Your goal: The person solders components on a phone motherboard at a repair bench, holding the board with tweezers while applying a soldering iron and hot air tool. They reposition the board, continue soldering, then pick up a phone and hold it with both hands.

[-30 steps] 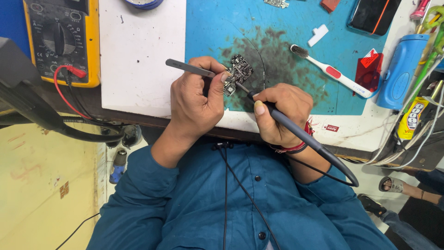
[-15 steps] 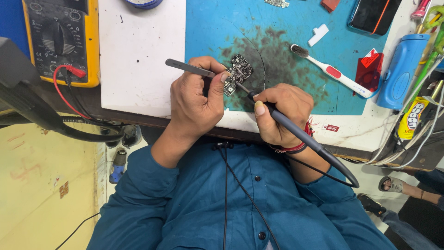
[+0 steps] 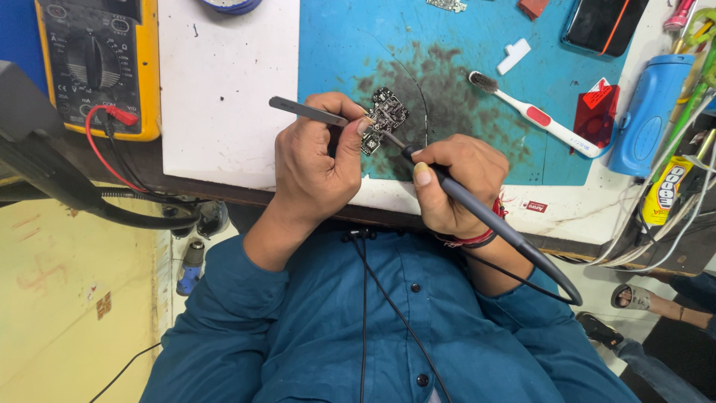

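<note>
From my view, left hand (image 3: pixel 313 168) has fingers clamped on tweezers (image 3: pixel 306 110), tips pointing right onto the small circuit board (image 3: pixel 384 119) on the blue mat (image 3: pixel 477 45). Right hand (image 3: pixel 455 183) grips the soldering iron (image 3: pixel 485 216), tip angled up-left, touching the board.

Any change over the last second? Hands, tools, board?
No visible change. The left hand still pinches the tweezers at the small circuit board, and the right hand still holds the soldering iron with its tip at the board. Toothbrush and multimeter lie where they were.
</note>
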`<state>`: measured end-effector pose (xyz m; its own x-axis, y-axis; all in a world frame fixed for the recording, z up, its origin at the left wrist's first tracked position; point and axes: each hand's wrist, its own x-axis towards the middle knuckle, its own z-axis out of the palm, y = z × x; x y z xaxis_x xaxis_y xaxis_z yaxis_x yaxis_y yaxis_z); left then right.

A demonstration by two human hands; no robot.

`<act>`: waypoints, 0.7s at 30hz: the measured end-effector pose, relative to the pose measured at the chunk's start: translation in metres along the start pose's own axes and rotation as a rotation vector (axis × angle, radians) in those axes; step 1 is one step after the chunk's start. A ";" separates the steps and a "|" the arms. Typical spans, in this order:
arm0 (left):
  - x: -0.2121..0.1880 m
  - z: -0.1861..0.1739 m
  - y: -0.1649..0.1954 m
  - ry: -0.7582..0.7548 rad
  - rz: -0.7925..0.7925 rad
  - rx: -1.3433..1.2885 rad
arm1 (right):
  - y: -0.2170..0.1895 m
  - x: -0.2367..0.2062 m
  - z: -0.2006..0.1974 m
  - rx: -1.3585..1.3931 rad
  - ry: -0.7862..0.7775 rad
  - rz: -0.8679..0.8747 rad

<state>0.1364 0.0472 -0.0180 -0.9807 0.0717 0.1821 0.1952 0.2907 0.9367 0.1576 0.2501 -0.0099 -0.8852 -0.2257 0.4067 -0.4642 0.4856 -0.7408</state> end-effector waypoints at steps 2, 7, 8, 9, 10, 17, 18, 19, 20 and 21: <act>0.000 0.000 0.000 -0.002 0.006 0.005 | 0.000 0.000 0.000 0.001 -0.011 -0.002; 0.000 0.001 -0.001 0.001 -0.002 -0.012 | -0.001 0.000 0.000 0.000 -0.008 0.019; 0.000 0.001 -0.001 0.001 -0.004 -0.020 | -0.001 0.000 0.000 0.001 -0.009 0.016; 0.000 0.001 -0.001 0.002 -0.009 -0.024 | -0.001 0.000 0.001 0.002 -0.010 0.014; 0.000 0.001 -0.001 0.003 -0.014 -0.027 | -0.001 0.001 0.001 0.003 -0.010 0.011; -0.001 0.001 -0.002 0.005 -0.014 -0.024 | -0.001 0.001 0.000 0.000 -0.016 0.002; -0.001 0.001 -0.002 0.007 -0.009 -0.021 | -0.001 0.001 0.000 0.001 -0.016 0.002; -0.001 0.001 -0.002 0.009 -0.005 -0.018 | -0.001 0.001 0.000 0.002 -0.015 0.001; -0.001 0.001 -0.002 0.011 0.000 -0.015 | -0.001 0.001 0.000 0.000 -0.015 0.004; -0.001 0.001 -0.001 0.012 -0.001 -0.012 | -0.001 0.001 0.000 -0.003 -0.016 0.008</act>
<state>0.1367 0.0477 -0.0197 -0.9810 0.0601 0.1843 0.1938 0.2797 0.9403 0.1569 0.2492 -0.0089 -0.8895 -0.2352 0.3918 -0.4567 0.4897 -0.7427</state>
